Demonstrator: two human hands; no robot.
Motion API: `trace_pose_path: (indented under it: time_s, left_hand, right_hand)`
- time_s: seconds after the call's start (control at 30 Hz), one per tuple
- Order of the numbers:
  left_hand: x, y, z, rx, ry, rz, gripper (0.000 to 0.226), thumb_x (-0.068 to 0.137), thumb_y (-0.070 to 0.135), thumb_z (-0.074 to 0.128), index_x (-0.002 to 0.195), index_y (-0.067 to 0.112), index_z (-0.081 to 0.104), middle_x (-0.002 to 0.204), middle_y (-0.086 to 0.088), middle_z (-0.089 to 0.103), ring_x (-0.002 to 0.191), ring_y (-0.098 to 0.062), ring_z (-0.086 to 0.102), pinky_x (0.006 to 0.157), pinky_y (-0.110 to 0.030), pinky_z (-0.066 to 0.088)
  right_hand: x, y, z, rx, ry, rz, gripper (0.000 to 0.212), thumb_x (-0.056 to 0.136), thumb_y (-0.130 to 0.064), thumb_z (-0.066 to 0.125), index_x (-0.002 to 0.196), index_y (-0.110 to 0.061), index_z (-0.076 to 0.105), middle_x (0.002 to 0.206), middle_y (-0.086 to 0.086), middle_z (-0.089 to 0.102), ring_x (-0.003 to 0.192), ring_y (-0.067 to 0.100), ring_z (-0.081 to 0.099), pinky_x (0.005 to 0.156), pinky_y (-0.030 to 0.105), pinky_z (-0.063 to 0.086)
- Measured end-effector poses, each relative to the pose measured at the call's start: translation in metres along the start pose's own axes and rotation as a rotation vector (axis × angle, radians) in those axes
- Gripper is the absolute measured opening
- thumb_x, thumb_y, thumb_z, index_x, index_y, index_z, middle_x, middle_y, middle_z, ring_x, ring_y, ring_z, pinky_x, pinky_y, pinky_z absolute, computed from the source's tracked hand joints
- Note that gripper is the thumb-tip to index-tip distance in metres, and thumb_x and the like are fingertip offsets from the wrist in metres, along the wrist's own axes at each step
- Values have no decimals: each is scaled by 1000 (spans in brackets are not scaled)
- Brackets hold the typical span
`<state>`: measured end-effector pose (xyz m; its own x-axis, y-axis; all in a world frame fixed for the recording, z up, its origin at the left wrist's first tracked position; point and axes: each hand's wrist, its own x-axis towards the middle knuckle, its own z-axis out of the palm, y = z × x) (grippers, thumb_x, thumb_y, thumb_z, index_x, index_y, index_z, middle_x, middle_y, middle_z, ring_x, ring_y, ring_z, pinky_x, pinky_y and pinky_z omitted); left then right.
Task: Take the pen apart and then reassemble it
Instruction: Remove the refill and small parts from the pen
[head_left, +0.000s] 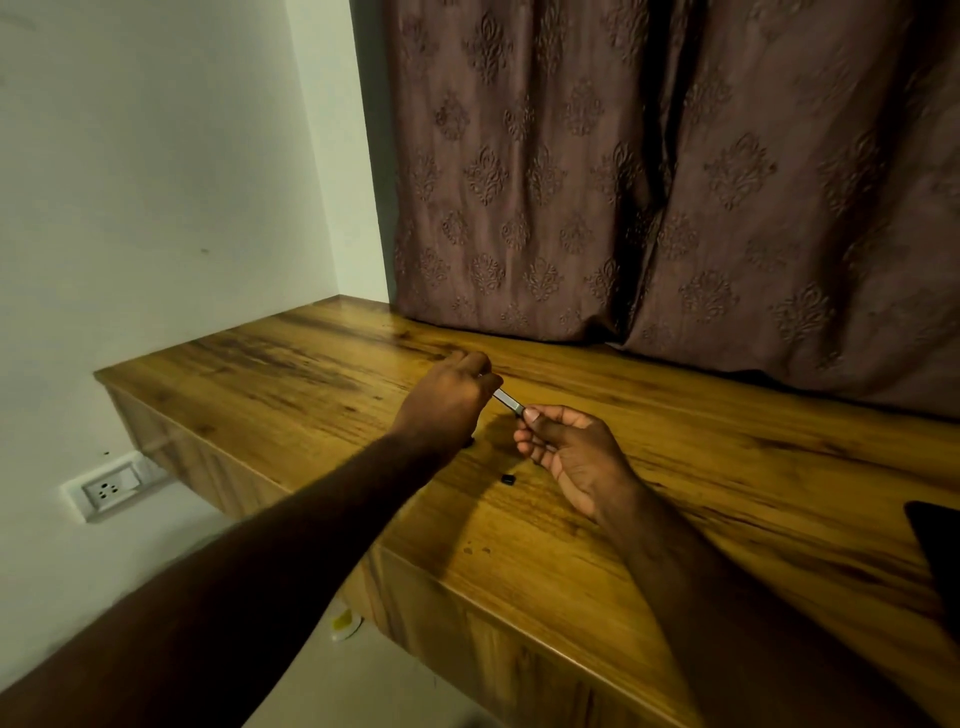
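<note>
We see both hands closed on the pen (506, 400) just above the wooden tabletop (675, 467), left hand (447, 402) gripping one end, right hand (566, 452) pinching the other, small black piece (507, 479) lying near, no readable writing.

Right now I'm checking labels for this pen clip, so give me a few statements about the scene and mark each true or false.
1. Both the left hand and right hand hold the pen. True.
2. A small black part lies on the wooden table. True.
3. The pen rests flat on the table. False: it is held above it.
4. A white blind hangs behind the table. False: it is a brown patterned curtain.
5. A wall socket sits left of the table. True.
</note>
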<state>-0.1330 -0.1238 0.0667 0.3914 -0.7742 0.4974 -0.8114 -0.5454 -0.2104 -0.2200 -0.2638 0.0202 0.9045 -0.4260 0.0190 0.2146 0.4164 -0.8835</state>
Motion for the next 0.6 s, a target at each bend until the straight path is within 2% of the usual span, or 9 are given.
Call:
trace_pose_path:
  time_s: [0.2,0.3,0.43,0.5,0.6]
  left_hand:
    - [-6,0,7,-75,54,-13,44,55,3,84,97,5,71,92,-12,64,81,-29,60,66,-34,53]
    - [-18,0,23,-158,72,-85,44,62,3,82,104,6,69,95,-11,64,84,-29,61,69,-36,53]
    - [-38,5,39,-241,139,-140,23,71,4,74,93,9,71,81,-8,64,72,-27,61,62,-33,46]
    - [-46,7,44,-252,152,-151,19,79,8,65,97,10,70,83,-9,63,74,-28,60,62,-35,48]
    - [-49,7,45,-280,175,-175,18,82,10,61,98,9,69,85,-9,64,76,-28,60,65,-37,49]
  right_hand:
    - [-1,0,0,-29,-7,4,8,89,1,61,95,3,67,78,14,67,60,13,65,55,21,55]
    - [0,0,-1,-113,-8,12,9,89,0,62,95,4,66,77,14,67,59,14,64,54,21,53]
    - [2,2,-1,-200,-28,27,11,89,-1,63,97,5,66,76,14,67,57,13,62,51,21,50]
    - [3,2,-1,-207,-40,36,12,89,-3,63,97,7,66,74,14,67,54,12,61,49,21,50]
    - [5,2,-2,-191,-52,43,19,94,-12,59,94,6,66,70,13,67,54,14,62,49,21,50]
